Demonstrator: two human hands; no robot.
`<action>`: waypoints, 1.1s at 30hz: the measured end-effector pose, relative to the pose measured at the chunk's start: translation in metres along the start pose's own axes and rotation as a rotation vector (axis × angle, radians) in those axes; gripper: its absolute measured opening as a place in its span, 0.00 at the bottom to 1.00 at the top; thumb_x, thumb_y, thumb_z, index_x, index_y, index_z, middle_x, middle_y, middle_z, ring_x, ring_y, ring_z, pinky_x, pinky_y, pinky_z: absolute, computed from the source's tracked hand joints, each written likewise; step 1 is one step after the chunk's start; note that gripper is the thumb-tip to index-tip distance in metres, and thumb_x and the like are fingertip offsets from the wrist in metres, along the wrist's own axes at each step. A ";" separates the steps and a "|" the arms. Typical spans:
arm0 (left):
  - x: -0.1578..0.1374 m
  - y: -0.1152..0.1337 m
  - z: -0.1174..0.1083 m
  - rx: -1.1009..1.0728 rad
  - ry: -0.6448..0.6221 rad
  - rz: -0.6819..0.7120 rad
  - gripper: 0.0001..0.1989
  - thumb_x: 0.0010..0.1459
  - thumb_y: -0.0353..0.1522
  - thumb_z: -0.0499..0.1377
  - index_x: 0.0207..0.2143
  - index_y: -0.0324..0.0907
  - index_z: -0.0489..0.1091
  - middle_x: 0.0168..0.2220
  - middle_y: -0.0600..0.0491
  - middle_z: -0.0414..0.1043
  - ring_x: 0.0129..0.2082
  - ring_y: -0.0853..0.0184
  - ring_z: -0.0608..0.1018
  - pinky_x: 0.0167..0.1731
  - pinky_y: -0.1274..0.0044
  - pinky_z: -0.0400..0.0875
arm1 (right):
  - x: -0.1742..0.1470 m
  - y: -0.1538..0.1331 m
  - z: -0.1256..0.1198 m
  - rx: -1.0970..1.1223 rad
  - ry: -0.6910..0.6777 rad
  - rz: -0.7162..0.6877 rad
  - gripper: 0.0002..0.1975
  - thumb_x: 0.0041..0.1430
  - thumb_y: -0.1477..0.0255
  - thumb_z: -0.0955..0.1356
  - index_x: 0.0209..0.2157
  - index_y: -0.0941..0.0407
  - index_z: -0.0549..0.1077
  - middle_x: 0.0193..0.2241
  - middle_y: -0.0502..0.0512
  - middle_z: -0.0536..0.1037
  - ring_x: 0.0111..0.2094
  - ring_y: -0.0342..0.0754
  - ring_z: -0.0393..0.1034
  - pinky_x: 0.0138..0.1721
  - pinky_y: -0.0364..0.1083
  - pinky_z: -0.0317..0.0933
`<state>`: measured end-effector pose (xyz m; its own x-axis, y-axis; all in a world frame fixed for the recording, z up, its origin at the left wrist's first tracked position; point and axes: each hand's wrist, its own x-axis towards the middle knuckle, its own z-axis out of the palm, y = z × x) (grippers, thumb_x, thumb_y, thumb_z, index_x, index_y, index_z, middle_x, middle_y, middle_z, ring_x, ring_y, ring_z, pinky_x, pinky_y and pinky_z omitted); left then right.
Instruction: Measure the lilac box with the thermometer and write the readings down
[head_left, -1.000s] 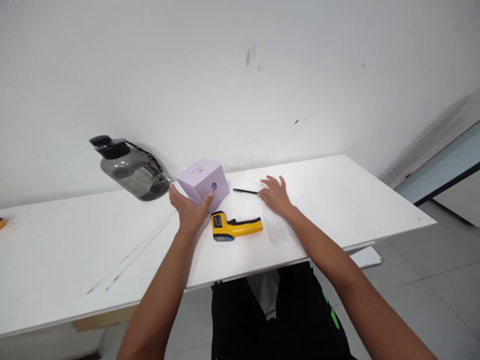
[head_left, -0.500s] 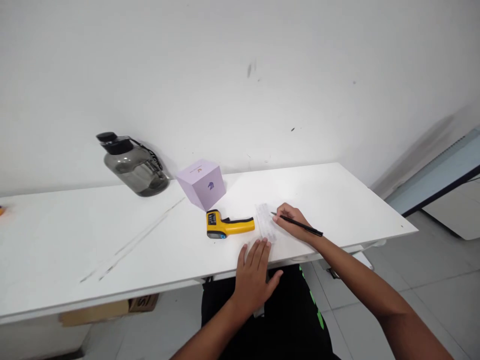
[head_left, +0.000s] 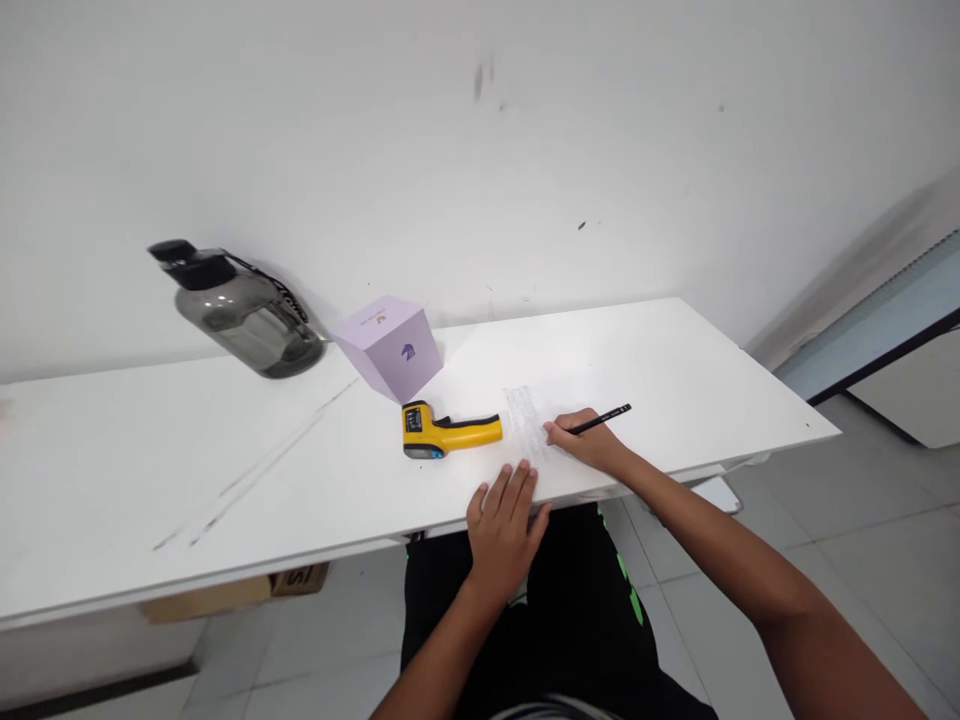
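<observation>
1. The left hand (head_left: 502,520) lies flat, fingers spread, on the white counter (head_left: 150,480) at its near edge, holding nothing.
2. The right hand (head_left: 589,445) pinches a thin black pen (head_left: 600,420), tip on the faintly printed paper (head_left: 525,430).
3. Just left lies a yellow thermometer gun (head_left: 446,432); behind stand a lilac box (head_left: 390,345) and a smoky jug (head_left: 232,315).

A thin black pen (head_left: 600,419) is pinched in the right hand (head_left: 589,446), slanting up and to the right, its tip down on a sheet of paper (head_left: 529,432). The paper is white with faint lines of print and lies flat near the front edge of the white surface (head_left: 225,470). The left hand (head_left: 504,522) rests flat on the paper's near edge.
</observation>
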<state>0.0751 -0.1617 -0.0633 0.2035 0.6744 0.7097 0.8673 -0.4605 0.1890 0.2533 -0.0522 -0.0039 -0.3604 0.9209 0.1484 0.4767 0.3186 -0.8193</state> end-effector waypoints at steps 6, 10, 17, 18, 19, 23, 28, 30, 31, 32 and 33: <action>0.001 -0.001 -0.002 0.043 -0.002 0.020 0.35 0.61 0.36 0.59 0.68 0.52 0.50 0.56 0.51 0.72 0.53 0.57 0.77 0.56 0.63 0.59 | 0.001 0.000 0.003 -0.046 0.024 0.003 0.20 0.60 0.62 0.64 0.19 0.56 0.72 0.17 0.50 0.72 0.21 0.44 0.64 0.25 0.45 0.56; 0.001 0.001 -0.002 0.041 0.001 0.003 0.35 0.61 0.35 0.59 0.68 0.52 0.50 0.57 0.52 0.72 0.54 0.57 0.76 0.57 0.63 0.57 | 0.000 -0.001 0.003 -0.032 0.012 0.014 0.20 0.60 0.62 0.64 0.17 0.56 0.71 0.16 0.50 0.71 0.21 0.44 0.62 0.24 0.44 0.55; -0.003 -0.002 0.001 0.007 -0.030 -0.006 0.37 0.61 0.36 0.59 0.69 0.53 0.48 0.57 0.52 0.71 0.55 0.57 0.76 0.58 0.64 0.55 | 0.001 0.001 0.003 -0.002 0.015 0.042 0.19 0.60 0.62 0.64 0.19 0.56 0.72 0.18 0.51 0.72 0.22 0.44 0.64 0.26 0.45 0.56; -0.003 -0.002 0.001 0.003 -0.029 -0.015 0.37 0.61 0.36 0.59 0.69 0.53 0.48 0.57 0.53 0.71 0.55 0.57 0.76 0.58 0.64 0.55 | 0.001 0.001 0.003 -0.012 0.021 0.039 0.19 0.60 0.62 0.64 0.19 0.56 0.72 0.17 0.50 0.71 0.22 0.44 0.63 0.26 0.45 0.56; -0.003 -0.002 0.001 0.003 -0.027 -0.018 0.36 0.61 0.36 0.59 0.69 0.53 0.48 0.57 0.53 0.71 0.55 0.57 0.76 0.58 0.64 0.55 | 0.002 0.002 0.004 -0.024 0.026 0.034 0.19 0.60 0.62 0.64 0.18 0.56 0.71 0.17 0.50 0.71 0.21 0.44 0.62 0.25 0.45 0.55; -0.002 -0.003 0.002 0.048 -0.005 0.029 0.35 0.61 0.37 0.59 0.68 0.51 0.51 0.56 0.52 0.72 0.53 0.59 0.77 0.60 0.67 0.52 | 0.002 0.003 0.004 -0.058 0.036 0.024 0.20 0.60 0.62 0.63 0.17 0.56 0.69 0.16 0.49 0.68 0.21 0.43 0.60 0.25 0.45 0.53; 0.000 -0.001 0.003 0.060 0.061 0.024 0.32 0.60 0.37 0.61 0.65 0.47 0.59 0.54 0.52 0.75 0.52 0.62 0.77 0.62 0.71 0.48 | 0.003 0.003 0.004 -0.064 -0.007 0.024 0.20 0.60 0.62 0.63 0.17 0.56 0.68 0.14 0.48 0.64 0.20 0.42 0.57 0.24 0.44 0.50; 0.000 0.000 0.003 0.060 0.074 0.015 0.29 0.60 0.37 0.62 0.63 0.46 0.62 0.53 0.52 0.76 0.52 0.62 0.77 0.62 0.71 0.48 | 0.003 0.003 0.004 -0.055 -0.019 0.024 0.20 0.59 0.63 0.62 0.17 0.57 0.68 0.14 0.48 0.64 0.19 0.42 0.56 0.23 0.44 0.49; 0.000 0.000 0.003 0.061 0.072 0.015 0.28 0.60 0.37 0.61 0.62 0.45 0.63 0.53 0.52 0.76 0.52 0.62 0.77 0.62 0.71 0.49 | 0.003 0.003 0.004 -0.049 -0.019 0.024 0.20 0.59 0.63 0.62 0.17 0.57 0.68 0.14 0.48 0.64 0.19 0.42 0.56 0.24 0.44 0.49; 0.001 0.000 0.003 0.063 0.070 0.015 0.27 0.60 0.37 0.61 0.61 0.45 0.65 0.53 0.52 0.76 0.52 0.62 0.77 0.62 0.71 0.48 | 0.003 0.004 0.005 -0.044 -0.014 0.024 0.20 0.59 0.63 0.62 0.17 0.56 0.68 0.14 0.48 0.64 0.20 0.42 0.56 0.24 0.44 0.50; 0.001 0.000 0.003 0.064 0.069 0.017 0.26 0.60 0.36 0.61 0.61 0.45 0.65 0.53 0.52 0.76 0.52 0.62 0.77 0.62 0.71 0.48 | 0.003 0.004 0.005 -0.040 -0.007 0.023 0.20 0.59 0.63 0.62 0.17 0.56 0.68 0.14 0.48 0.64 0.20 0.42 0.57 0.24 0.44 0.50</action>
<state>0.0769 -0.1597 -0.0646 0.1885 0.6241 0.7583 0.8916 -0.4325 0.1343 0.2501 -0.0491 -0.0090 -0.3544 0.9267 0.1253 0.5170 0.3058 -0.7995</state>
